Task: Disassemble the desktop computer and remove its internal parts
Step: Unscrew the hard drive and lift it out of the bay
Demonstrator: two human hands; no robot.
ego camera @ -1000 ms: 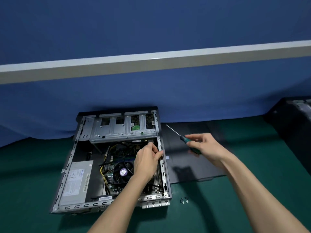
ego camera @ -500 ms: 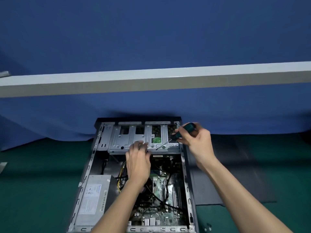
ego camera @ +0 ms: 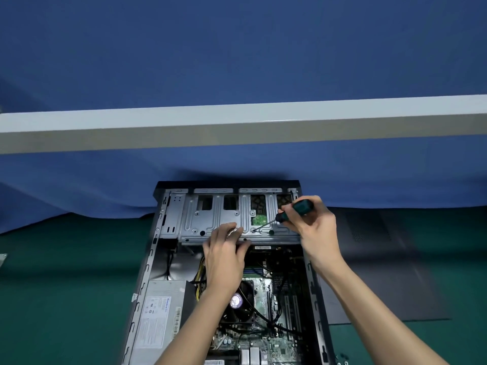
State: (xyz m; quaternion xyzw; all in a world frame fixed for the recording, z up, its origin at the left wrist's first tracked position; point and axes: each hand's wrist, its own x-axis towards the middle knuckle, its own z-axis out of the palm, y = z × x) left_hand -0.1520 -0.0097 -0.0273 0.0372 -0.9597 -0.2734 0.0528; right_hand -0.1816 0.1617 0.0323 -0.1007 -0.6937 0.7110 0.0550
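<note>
An open desktop computer case lies flat on the green mat. A silver drive cage spans its far end. My right hand grips a green-handled screwdriver, whose tip sits on a screw at the cage's front edge. My left hand rests on the cage's front lip with the fingers bent over it. Below lie the motherboard, the CPU fan and a grey power supply.
The dark side panel lies flat to the right of the case. Small loose screws sit on the green mat near the bottom right. A blue cloth backdrop with a white rail rises behind.
My right hand carried the screwdriver from right of the case to the drive cage and set its tip on a screw. My left hand moved from the case's right rail to the cage's lip.
</note>
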